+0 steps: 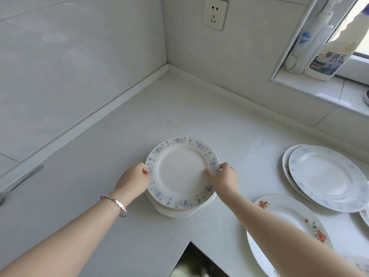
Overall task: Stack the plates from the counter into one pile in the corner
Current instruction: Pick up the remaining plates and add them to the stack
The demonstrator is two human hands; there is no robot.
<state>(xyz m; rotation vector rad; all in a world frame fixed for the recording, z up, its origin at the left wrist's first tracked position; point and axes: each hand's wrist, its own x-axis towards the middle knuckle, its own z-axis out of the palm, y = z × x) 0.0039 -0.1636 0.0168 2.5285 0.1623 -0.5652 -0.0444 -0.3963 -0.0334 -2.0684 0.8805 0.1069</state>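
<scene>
Subject item: one white round plate with a blue floral rim, at the middle of the white speckled counter. It lies level on top of a plain white plate, which shows only as a crescent at the upper plate's 5 to 7 o'clock edge. Whether the upper plate rests fully on the lower one cannot be told.

Left hand: grip clamped on the rim at the plate's 9 o'clock edge, fingers curled under. A silver link bracelet sits on that wrist.

Right hand: grip clamped on the rim at the plate's 3 o'clock edge, thumb laid on the upper face, the other fingers round the edge.

The wall corner lies at 12 o'clock from the pile, well apart from it.

Other plates: at 3 o'clock from the pile, apart from it, two white plates with faint blue pattern lie overlapped. At 4 o'clock, a white plate with red-orange flowers lies partly under the right forearm. More plate edges show at the frame's right border, too cut off to describe.

Surroundings: a white wall socket at 12 o'clock; a white cleaner bottle with a dark label on the window sill at 2 o'clock.
</scene>
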